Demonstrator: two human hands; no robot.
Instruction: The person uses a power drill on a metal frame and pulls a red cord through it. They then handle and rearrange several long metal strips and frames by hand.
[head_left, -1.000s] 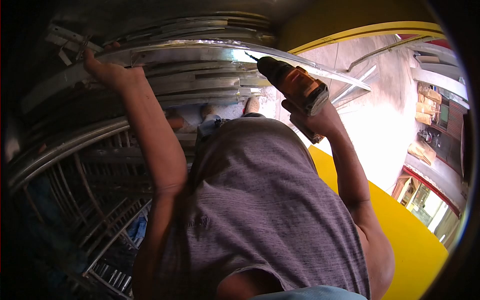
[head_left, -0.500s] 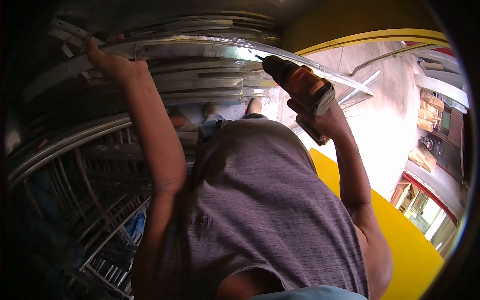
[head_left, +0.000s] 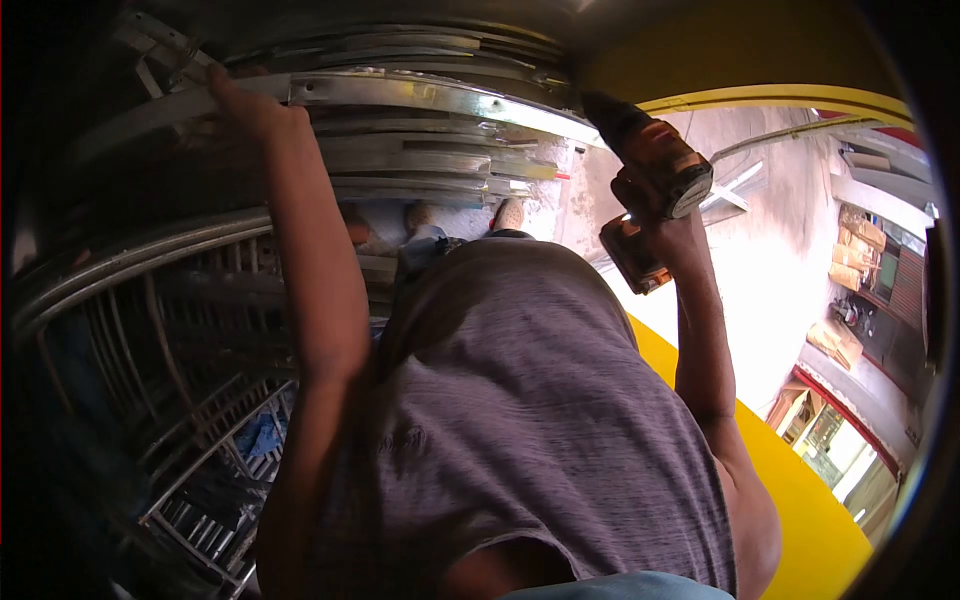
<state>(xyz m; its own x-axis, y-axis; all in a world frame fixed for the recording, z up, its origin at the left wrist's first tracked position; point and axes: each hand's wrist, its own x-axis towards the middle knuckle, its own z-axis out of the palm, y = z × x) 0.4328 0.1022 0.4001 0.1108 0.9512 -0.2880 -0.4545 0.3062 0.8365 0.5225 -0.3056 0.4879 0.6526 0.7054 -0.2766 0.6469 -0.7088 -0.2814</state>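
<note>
The left hand, in the upper left of the frame, grips a long metal bar that runs from the upper left across the top centre. The fingers wrap over the bar's far edge, so the hand is closed on it. The bar lies on top of a stack of similar metal strips, directly below it in the upper centre.

The right hand, in the upper right of centre, holds an orange and black cordless drill by its handle. The drill's black nose points up and to the left, at the right end of the metal bar. Whether the bit touches the bar cannot be determined; the tip is in shadow.

The person's grey shirt fills the lower centre of the frame. A metal rack of thin rods occupies the lower left. A yellow surface runs along the lower right, and a yellow curved edge crosses the upper right.
</note>
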